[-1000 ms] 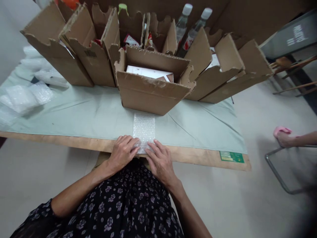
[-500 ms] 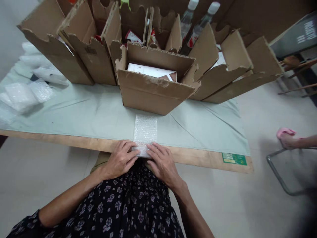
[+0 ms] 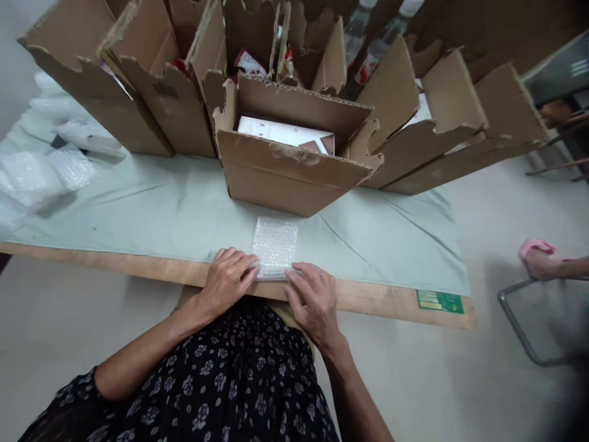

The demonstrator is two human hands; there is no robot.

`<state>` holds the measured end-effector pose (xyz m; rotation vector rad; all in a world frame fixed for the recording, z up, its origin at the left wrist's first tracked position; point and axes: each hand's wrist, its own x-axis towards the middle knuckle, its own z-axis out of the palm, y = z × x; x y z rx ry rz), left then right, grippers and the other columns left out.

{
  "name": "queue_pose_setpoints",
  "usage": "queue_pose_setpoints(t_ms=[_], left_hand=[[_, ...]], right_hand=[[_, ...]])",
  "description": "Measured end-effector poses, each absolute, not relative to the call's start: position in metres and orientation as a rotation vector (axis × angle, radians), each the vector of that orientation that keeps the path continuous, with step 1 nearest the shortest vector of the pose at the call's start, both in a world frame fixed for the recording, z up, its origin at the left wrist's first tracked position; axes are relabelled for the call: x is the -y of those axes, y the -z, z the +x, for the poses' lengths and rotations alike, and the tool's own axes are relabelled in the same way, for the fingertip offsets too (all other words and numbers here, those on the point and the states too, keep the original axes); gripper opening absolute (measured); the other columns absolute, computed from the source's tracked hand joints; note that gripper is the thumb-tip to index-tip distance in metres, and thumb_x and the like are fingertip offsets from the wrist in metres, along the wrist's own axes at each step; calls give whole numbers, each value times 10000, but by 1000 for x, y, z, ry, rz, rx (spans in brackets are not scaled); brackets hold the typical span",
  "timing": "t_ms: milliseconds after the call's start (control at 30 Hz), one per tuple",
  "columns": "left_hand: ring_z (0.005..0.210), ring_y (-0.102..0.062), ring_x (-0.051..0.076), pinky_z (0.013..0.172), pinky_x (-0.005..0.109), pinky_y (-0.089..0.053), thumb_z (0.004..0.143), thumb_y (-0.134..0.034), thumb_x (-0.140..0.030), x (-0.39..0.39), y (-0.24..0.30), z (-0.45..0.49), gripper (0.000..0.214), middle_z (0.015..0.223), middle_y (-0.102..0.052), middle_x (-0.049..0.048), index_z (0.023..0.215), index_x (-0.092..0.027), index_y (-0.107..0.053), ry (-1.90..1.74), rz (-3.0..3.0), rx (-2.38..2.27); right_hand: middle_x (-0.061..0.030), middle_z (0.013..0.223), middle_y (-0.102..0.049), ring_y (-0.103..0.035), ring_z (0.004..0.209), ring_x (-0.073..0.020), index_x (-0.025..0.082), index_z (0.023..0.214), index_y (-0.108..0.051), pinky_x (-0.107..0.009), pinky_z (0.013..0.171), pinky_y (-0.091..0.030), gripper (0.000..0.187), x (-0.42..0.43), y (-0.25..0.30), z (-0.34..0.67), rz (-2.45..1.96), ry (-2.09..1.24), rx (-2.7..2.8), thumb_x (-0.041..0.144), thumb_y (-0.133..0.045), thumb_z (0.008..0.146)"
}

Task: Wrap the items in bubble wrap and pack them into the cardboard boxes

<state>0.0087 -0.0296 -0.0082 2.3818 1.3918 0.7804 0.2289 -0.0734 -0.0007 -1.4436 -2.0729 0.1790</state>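
A small flat piece of bubble wrap [image 3: 275, 244] lies on the pale green cloth near the table's front edge. Its near end looks folded over into a thicker band. My left hand [image 3: 229, 276] grips the left end of that band, fingertips pressed together on it. At the right end, my right hand [image 3: 313, 299] pinches the corner, with the thumb below the fingers. Whether anything is wrapped inside cannot be made out.
Close beyond the wrap stands an open cardboard box [image 3: 271, 178] holding a white box [image 3: 285, 132]. Behind it are several more cardboard dividers and clear bottles [image 3: 377, 52]. Bubble-wrap pieces [image 3: 37, 178] lie at left. Another person's hand [image 3: 543, 263] with pink cloth is at right.
The bubble wrap and both hands have moved slightly away from my body and to the right, so the wrap's near end now sits farther onto the table. Its visible flat part is shorter.
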Motion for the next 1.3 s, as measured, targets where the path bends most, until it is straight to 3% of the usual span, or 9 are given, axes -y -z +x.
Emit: queue_pose_setpoints(t_ms=[167, 600, 733, 800, 900, 1000, 1167, 1300], left_hand=[[794, -594, 219, 745, 371, -446, 1007, -570, -246, 27, 6, 11, 158, 837, -715, 51, 1036, -185, -713, -800, 2415, -1353], [827, -606, 229, 801, 396, -465, 995, -589, -257, 10, 13, 17, 162, 878, -741, 51, 1070, -207, -725, -746, 2336, -1316], [1044, -621, 277, 920, 449, -493, 929, -697, -344, 18, 1, 10, 275, 1129, -701, 126, 1149, -179, -695, -854, 2345, -1208], [1099, -620, 284, 964, 468, -481, 917, -705, -291, 23, -4, 7, 253, 1153, -706, 120, 1147, -186, -689, -865, 2362, -1118], [974, -651, 237, 905, 431, -487, 958, -615, -171, 24, -1, 9, 167, 991, -749, 64, 1106, -194, -689, -883, 2337, -1097], [851, -646, 214, 818, 397, -496, 983, -578, -190, 14, 8, 18, 170, 911, -752, 51, 1107, -191, -695, -918, 2292, -1235], [885, -640, 243, 824, 406, -501, 964, -607, -244, -8, 13, 28, 181, 941, -733, 83, 1093, -180, -718, -818, 2326, -1453], [881, -645, 216, 841, 387, -533, 962, -603, -312, 0, 1, 24, 254, 972, -715, 81, 1149, -163, -692, -949, 2043, -1465]], right_hand=[[-84, 1345, -684, -563, 1309, -293, 254, 1233, -663, -483, 1005, -463, 315, 68, 1, 228, -1379, -253, 2249, 155, -584, 944], [-98, 1288, -703, -623, 1222, -273, 253, 1270, -669, -493, 1003, -530, 315, 66, 21, 233, -1384, -376, 2122, 175, -557, 986], [-84, 1237, -738, -647, 1194, -257, 245, 1257, -681, -460, 987, -537, 300, 64, 19, 233, -1366, -366, 2092, 165, -536, 1007], [-79, 1186, -756, -662, 1154, -250, 239, 1250, -682, -448, 962, -535, 296, 62, 16, 232, -1356, -379, 2058, 163, -524, 1011], [-64, 1119, -766, -672, 1096, -249, 260, 1264, -672, -449, 936, -524, 300, 61, 12, 231, -1390, -398, 2007, 185, -534, 1009], [-78, 1192, -741, -643, 1154, -275, 272, 1298, -648, -469, 971, -498, 324, 62, 8, 232, -1466, -258, 1932, 208, -578, 988], [-83, 1330, -693, -578, 1280, -300, 272, 1261, -656, -483, 1020, -437, 314, 56, 7, 232, -1484, -108, 2118, 183, -608, 964], [-85, 1276, -730, -594, 1262, -287, 235, 1247, -671, -469, 1013, -427, 273, 40, 9, 227, -1492, -170, 2179, 190, -569, 997]])
